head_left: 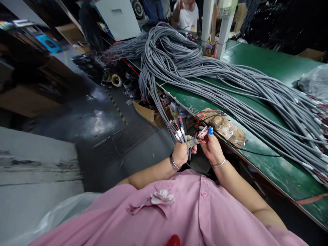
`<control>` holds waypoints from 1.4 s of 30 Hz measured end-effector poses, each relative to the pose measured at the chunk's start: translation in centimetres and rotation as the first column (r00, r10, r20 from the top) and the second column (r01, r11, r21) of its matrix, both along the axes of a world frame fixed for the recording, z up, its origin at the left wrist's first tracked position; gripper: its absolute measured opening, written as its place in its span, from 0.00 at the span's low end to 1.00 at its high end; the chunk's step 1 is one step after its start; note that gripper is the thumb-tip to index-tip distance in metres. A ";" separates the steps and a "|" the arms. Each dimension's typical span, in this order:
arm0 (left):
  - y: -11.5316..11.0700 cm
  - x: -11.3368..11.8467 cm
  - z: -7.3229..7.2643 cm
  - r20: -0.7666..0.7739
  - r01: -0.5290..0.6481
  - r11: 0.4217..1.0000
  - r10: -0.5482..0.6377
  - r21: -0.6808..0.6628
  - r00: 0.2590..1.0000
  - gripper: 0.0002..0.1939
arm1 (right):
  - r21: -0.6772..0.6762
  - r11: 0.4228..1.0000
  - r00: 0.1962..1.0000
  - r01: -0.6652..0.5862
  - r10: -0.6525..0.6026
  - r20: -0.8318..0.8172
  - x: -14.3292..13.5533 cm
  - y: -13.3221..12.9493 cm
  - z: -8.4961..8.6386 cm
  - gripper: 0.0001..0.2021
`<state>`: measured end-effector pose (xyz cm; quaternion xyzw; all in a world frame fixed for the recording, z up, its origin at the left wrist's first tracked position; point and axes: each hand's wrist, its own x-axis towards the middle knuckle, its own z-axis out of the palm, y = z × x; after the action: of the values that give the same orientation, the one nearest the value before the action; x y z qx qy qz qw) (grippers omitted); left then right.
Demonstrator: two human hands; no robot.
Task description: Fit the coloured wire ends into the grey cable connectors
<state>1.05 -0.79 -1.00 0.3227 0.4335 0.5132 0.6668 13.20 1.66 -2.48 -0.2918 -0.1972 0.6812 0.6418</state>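
My left hand (180,153) is closed around several grey cables (182,137), whose stripped ends fan out in thin coloured wires (176,125). White bands sit just below those ends. A grey wrapping with a yellow mark (191,141) covers a digit of this hand. Close on its right, my right hand (213,149) pinches thin coloured wires (198,135) at the end of a cable. A blue cover (210,131) is on its thumb. Something pale pink (203,132) shows at the fingertips, too small to make out.
A thick bundle of grey cables (205,73) lies along the green table (256,63). Near the table's edge sits a tape-wrapped wooden block (228,129) with cords. An open cardboard box (146,114) stands on the floor. Across the table is a person in white (188,17).
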 end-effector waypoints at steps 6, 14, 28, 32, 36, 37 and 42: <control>0.2 0.0 0.1 -0.002 0.004 1.000 -0.004 -0.005 1.000 0.09 | -0.013 1.000 1.000 -0.002 0.002 0.003 0.0 0.0 -0.1 0.17; 0.0 0.1 0.2 -0.004 -0.004 1.000 0.004 0.007 1.000 0.10 | -0.027 1.000 0.999 -0.013 0.013 0.030 0.0 -0.1 0.3 0.18; -1.3 -0.6 0.9 -0.023 -0.014 0.999 0.015 0.029 1.000 0.11 | -0.078 0.993 0.995 -0.084 0.087 0.043 1.2 -0.8 0.5 0.16; -1.2 -0.6 1.3 -0.007 -0.045 0.999 0.045 0.020 0.999 0.13 | -0.043 0.999 0.983 -0.018 0.025 0.183 1.2 -0.9 0.3 0.16; -0.8 -0.3 1.3 -0.007 -0.050 0.999 0.051 0.016 0.999 0.13 | 0.048 0.991 0.903 0.123 -0.132 0.409 1.0 -0.7 -0.6 0.20; -0.8 -0.2 1.3 -0.011 -0.050 0.999 0.050 0.012 0.999 0.13 | 0.058 0.991 0.893 0.122 -0.135 0.429 1.0 -0.6 -0.7 0.21; -0.6 0.0 1.1 -0.026 -0.041 0.999 0.041 -0.012 0.999 0.13 | -0.003 0.999 0.977 -0.035 0.034 0.213 0.7 0.1 -0.3 0.22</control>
<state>1.05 -1.36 0.14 0.3162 0.4517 0.5199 0.6525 13.93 1.73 -2.77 -0.3593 -0.2699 0.6571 0.6052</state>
